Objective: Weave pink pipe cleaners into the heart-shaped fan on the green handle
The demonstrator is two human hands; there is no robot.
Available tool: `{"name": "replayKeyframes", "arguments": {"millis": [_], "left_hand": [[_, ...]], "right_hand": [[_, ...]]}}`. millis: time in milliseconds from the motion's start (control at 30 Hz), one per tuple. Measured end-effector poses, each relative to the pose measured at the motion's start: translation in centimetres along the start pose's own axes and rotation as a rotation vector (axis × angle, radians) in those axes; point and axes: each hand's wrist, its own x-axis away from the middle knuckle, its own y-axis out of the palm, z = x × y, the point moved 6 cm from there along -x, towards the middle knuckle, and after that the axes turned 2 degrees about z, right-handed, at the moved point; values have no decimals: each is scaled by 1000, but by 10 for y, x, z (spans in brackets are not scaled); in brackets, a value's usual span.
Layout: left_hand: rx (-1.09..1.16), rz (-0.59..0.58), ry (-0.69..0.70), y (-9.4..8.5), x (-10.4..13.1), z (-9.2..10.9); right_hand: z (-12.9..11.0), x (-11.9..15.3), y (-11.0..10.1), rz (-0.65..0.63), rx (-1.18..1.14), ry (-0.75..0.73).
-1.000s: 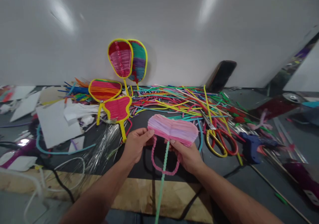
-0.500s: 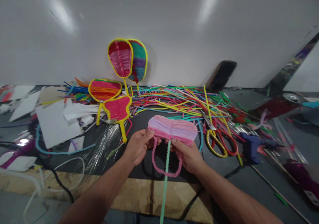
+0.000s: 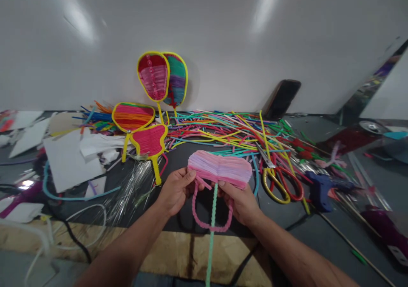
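Observation:
A half-covered pipe-cleaner fan (image 3: 219,168), banded in pink and lilac, is held up between both hands above the table. Below its band hangs an uncovered loop of twisted pink pipe cleaner (image 3: 199,221), crossed by a long twisted mint-green stem (image 3: 209,248) that runs down out of view. My left hand (image 3: 178,189) pinches the band's lower left corner, where a short pink pipe-cleaner end (image 3: 203,182) sticks out by the thumb. With its thumb on the lower edge near the stem, my right hand (image 3: 240,200) grips the right side. Fingers behind the fan are partly hidden.
Several yellow-edged fans (image 3: 149,138) lie or lean at the back left. Loose pipe cleaners (image 3: 219,127) spread along the wall. Scissors (image 3: 277,185), a blue glue gun (image 3: 321,189) and a phone (image 3: 283,98) are on the right. White card (image 3: 70,159) and cables (image 3: 76,240) lie left.
A short pink pipe-cleaner end now shows beside my left thumb, pointing right toward the stem. Both hands keep their hold on the fan, which sits slightly lower in view.

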Motion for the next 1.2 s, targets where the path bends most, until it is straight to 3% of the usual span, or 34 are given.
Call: {"name": "replayKeyframes", "arguments": {"millis": [267, 533, 800, 1000, 1200], "left_hand": [[-26, -17, 31, -3, -3, 3], [-108, 14, 60, -7, -5, 3], [-16, -69, 34, 2, -3, 5], [-75, 21, 42, -6, -5, 5], [-101, 32, 126, -8, -7, 6]], "right_hand": [[-7, 1, -5, 11, 211, -102], [-4, 2, -3, -4, 195, -98], [-3, 1, -3, -40, 213, -86], [-9, 2, 2, -49, 239, -77], [-2, 1, 1, -49, 173, -61]]}}
